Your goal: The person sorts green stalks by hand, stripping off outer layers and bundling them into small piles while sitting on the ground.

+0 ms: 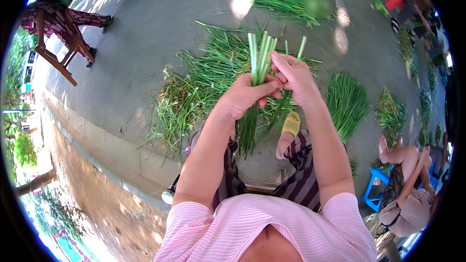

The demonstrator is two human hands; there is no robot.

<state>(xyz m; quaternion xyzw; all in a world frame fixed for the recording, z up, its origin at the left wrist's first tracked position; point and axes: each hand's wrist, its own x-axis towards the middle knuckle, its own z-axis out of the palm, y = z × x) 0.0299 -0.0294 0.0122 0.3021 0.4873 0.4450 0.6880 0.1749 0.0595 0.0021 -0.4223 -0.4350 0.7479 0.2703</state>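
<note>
My left hand (247, 94) is closed around a bunch of chives (253, 53), its pale cut-looking ends up and its green leaves hanging below the fist. Close against it, my right hand (296, 75) is pinched, with thumb and fingers together. A few separate chive stalks (302, 46) rise behind its fingers, and green leaves trail beneath; its fingertips partly hide the grip. Under both hands a wide heap of loose chives (221, 63) spreads over the ground, mixed with yellowed trimmings (170, 99) at its left side.
A neat chive pile (345, 102) lies right of my yellow slipper (291, 123). More piles (286, 2) lie farther off. A kerb (126, 170) runs at left. One person (63, 24) handles a wooden stool (60, 63); another (410, 189) sits by a blue stool (376, 189).
</note>
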